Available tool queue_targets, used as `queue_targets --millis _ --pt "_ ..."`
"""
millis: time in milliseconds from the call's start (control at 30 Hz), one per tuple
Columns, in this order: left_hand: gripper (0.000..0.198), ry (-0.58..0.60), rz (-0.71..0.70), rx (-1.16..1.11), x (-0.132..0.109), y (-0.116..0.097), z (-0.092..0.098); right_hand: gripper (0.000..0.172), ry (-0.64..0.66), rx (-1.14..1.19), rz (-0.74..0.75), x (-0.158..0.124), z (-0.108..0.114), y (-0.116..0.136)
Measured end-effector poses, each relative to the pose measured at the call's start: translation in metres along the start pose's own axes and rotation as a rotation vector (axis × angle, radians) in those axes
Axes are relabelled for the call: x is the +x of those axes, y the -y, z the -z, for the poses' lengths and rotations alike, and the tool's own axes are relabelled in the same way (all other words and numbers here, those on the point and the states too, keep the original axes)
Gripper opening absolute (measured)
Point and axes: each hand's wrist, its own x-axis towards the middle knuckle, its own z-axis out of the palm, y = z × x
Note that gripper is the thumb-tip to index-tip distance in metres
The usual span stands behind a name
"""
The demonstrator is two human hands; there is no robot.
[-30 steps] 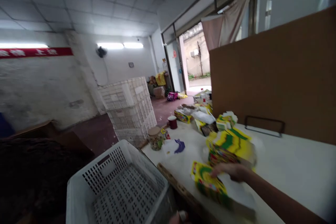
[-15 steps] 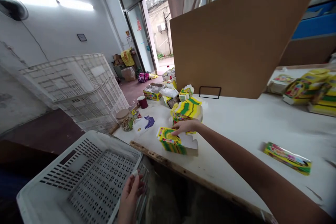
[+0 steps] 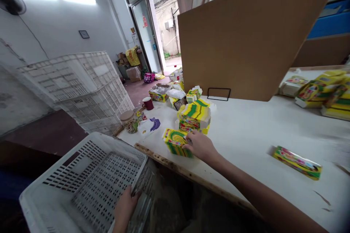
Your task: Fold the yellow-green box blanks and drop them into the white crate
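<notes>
My right hand (image 3: 201, 146) has its fingers bent around the right end of a yellow and green printed carton (image 3: 176, 142) near the table's front edge. The carton's striped side faces me, and its right end is hidden by the hand. Just behind it stands a bundle of similar yellow and green cartons (image 3: 194, 114). Low in the view, my left hand (image 3: 125, 204) is closed at the near side rim of a white plastic crate (image 3: 90, 164); some of its fingers are hidden.
Another flat carton (image 3: 297, 162) lies on the white table (image 3: 243, 134) at right. A maroon mug (image 3: 148, 103) and a lidded jar (image 3: 129, 121) stand at the left edge. A large cardboard panel (image 3: 235, 40) rises behind; stacked white crates (image 3: 79, 83) stand at left.
My right hand has shifted from the carton's top to its right end, and the white open flap there no longer shows. My left hand has dropped down and left along the crate rim.
</notes>
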Motion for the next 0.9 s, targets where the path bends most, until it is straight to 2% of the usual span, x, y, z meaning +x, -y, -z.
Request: queue_targets --millis 133,333,567,667,767,833,867,900 --pt "0.040 0.002 0.013 0.142 -0.009 -0.003 -0.008 0.021 0.006 -0.048 -0.006 -0.002 -0.002 0.006" --pt "0.044 -0.030 -0.015 0.201 -0.026 -0.001 -0.008 0.017 0.020 -0.053 -0.002 -0.002 -0.003 0.008" --pt "0.041 -0.031 -0.030 0.080 -0.031 0.008 -0.008 0.009 -0.028 0.174 -0.030 0.006 -0.004 -0.004" --pt "0.048 -0.137 -0.023 -0.031 -0.035 -0.001 -0.009 0.015 -0.135 0.302 -0.041 0.000 0.004 -0.006" --pt "0.077 -0.284 -0.102 -0.304 -0.050 -0.036 -0.013 0.023 -0.154 0.465 0.041 -0.019 0.001 0.008" --pt "0.086 -0.257 -0.328 -1.104 -0.066 -0.069 -0.016 0.020 -0.080 0.562 0.128 -0.035 -0.011 0.023" --pt "0.087 -0.181 -0.366 -1.410 -0.075 -0.087 -0.017 0.018 -0.040 0.609 0.182 -0.043 -0.020 0.032" --pt "0.085 -0.052 -0.357 -1.609 -0.083 -0.103 -0.018 0.015 0.027 0.650 0.231 -0.051 -0.029 0.040"
